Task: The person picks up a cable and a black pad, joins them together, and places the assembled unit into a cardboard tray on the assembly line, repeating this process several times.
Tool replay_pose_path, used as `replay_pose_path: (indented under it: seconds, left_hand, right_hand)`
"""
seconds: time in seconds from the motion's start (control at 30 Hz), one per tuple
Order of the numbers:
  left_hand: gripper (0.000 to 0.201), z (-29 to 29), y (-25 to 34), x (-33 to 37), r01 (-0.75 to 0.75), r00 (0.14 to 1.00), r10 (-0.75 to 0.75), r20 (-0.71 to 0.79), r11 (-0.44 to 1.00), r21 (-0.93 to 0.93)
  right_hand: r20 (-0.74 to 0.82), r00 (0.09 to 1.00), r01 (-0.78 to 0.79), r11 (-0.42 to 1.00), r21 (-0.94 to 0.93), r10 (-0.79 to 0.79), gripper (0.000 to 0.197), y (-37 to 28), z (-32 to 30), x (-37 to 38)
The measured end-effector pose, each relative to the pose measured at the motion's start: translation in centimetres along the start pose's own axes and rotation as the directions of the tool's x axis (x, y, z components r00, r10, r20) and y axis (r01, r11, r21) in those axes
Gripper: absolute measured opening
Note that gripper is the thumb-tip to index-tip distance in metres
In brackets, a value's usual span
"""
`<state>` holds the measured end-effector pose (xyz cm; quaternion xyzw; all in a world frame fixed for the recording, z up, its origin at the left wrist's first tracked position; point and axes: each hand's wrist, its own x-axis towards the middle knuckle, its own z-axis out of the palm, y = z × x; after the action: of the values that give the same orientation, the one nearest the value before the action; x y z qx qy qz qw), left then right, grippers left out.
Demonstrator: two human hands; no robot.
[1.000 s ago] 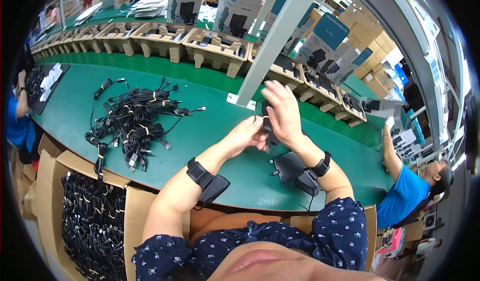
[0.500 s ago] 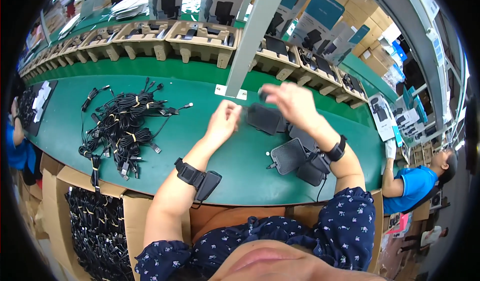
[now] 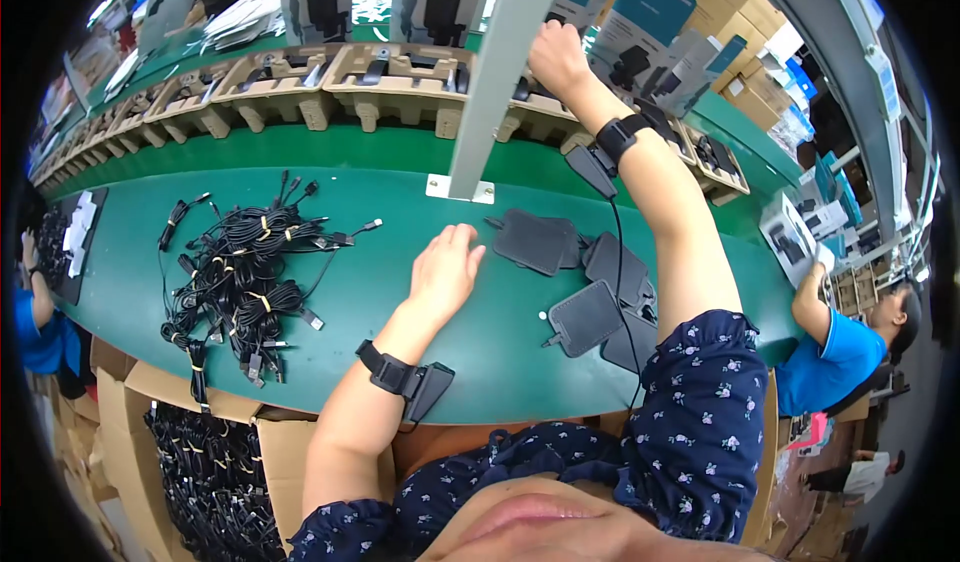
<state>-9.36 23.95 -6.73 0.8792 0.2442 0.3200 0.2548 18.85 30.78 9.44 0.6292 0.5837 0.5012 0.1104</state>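
My right hand reaches far forward over the row of moulded trays, beside the grey post. Its fingers are curled closed; whatever they hold, if anything, is hidden behind them. Low over the green table, my left hand is empty, fingers loosely bent and apart. Just right of it lie several flat black pads with short tabs, one farther back and one nearer. A heap of bundled black cables sits on the table to the left.
Brown moulded trays with black parts line the far side. A grey post rises from the table. Printed boxes stand behind. An open carton of cables is at lower left. A co-worker in blue handles a box at right.
My right hand has moved from above the black pads forward to the trays; the small dark thing in it no longer shows. My left hand has come slightly nearer, its fingers loosened.
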Motion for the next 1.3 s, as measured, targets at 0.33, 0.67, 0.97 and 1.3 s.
replay_pose_path:
  seconds: [0.33, 0.67, 0.97, 1.3]
  left_hand:
    - [0.016, 0.3, 0.2, 0.1, -0.024, 1.000, 0.025, 0.014, 0.999, -0.022]
    - [0.016, 0.4, 0.4, 0.2, -0.049, 0.998, 0.049, 0.030, 0.999, -0.006]
    - [0.012, 0.1, -0.2, 0.0, -0.039, 0.999, 0.040, 0.026, 0.998, -0.039]
    - [0.012, -0.3, 0.0, 1.0, 0.015, 0.996, -0.006, 0.092, 0.995, -0.096]
  right_hand:
    - [0.250, 0.950, -0.275, 0.881, 0.384, 0.188, 0.030, -6.7, 8.8, 2.7]
    - [0.173, 0.934, -0.355, 0.756, 0.550, 0.313, 0.025, -5.4, 9.0, 0.5]
    - [0.013, 0.973, -0.195, 0.796, 0.573, 0.229, 0.021, -6.6, 7.0, -0.2]
    - [0.366, 0.908, -0.360, 0.823, 0.439, 0.202, 0.044, -3.6, 16.4, -0.7]
